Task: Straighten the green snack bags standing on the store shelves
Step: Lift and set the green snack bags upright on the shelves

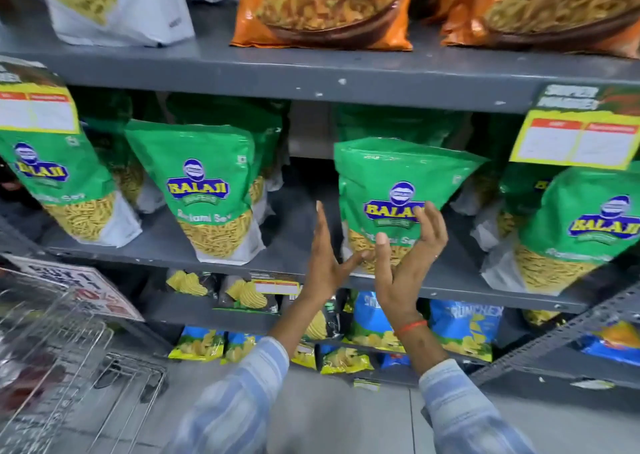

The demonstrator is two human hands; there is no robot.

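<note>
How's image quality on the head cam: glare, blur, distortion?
Head view: wide-angle bends the grey shelf edge; glare spots on the orange bag; right price tag print is blurred; the green bag logo is readable; both hands fairly sharp.

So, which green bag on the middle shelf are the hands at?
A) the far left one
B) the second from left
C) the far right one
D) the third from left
D: both the left hand and right hand are raised at the third green bag, open.
</note>
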